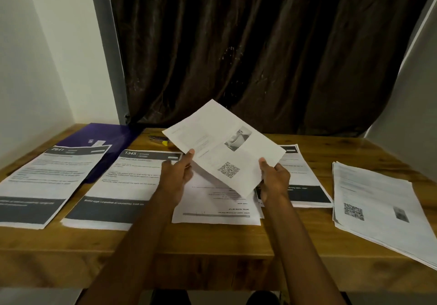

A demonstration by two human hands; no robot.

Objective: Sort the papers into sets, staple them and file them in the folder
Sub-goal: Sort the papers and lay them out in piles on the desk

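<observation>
Two bare forearms reach in from the bottom edge over the wooden counter (212,241), and everything else lies beyond them. At far left, a sheet headed 2641 (45,181) lies flat, its upper right corner overlapping a purple folder (106,136) pushed toward the back corner. Next to it, a sheet headed 1345 (118,186) rests flat, just apart from the first. The left hand (176,174) hovers above that sheet's right edge, thumb and fingers pinching the lower left edge of a raised paper (222,146). This paper is tilted, held clear of the counter, showing a small photo and a QR code. Behind it, near the curtain (260,44), a small object with a yellow part is mostly hidden. Under the raised paper lies an upside-down sheet (212,207). The right hand (274,179) grips the paper's lower right corner, thumb on top. Beyond it, a dark-banded sheet (305,186) lies flat. At far right sits a thick stack of papers (383,207), slightly fanned.
</observation>
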